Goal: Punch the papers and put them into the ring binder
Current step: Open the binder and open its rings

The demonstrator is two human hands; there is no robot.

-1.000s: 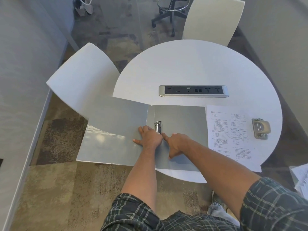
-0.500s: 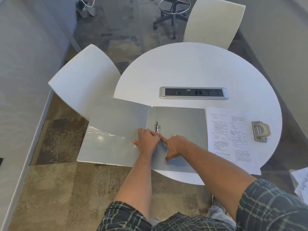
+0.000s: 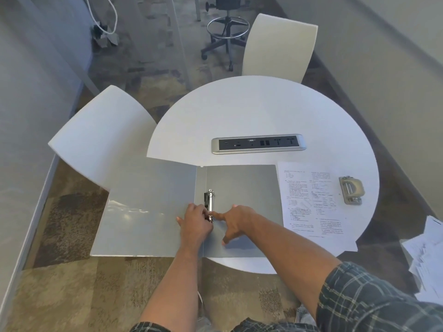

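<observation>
A grey ring binder (image 3: 153, 204) lies open on the near left of the round white table (image 3: 251, 111), its left cover hanging past the table's edge. The metal ring mechanism (image 3: 210, 202) stands on the spine. My left hand (image 3: 195, 224) pinches the near end of the mechanism. My right hand (image 3: 236, 220) rests on the right cover, its index finger touching the same near end. Printed papers (image 3: 311, 204) lie to the right of the binder. A metal hole punch (image 3: 351, 190) sits beyond them near the table's right edge.
A power and data strip (image 3: 258, 143) is set into the table's middle. White chairs stand at the left (image 3: 100, 137) and at the far side (image 3: 279, 44). A loose heap of paper (image 3: 426, 255) lies low on the right. An office stool (image 3: 226, 32) stands behind.
Both hands slid toward me along the ring mechanism, so more of it shows above them. The camera tilted, showing more of the room.
</observation>
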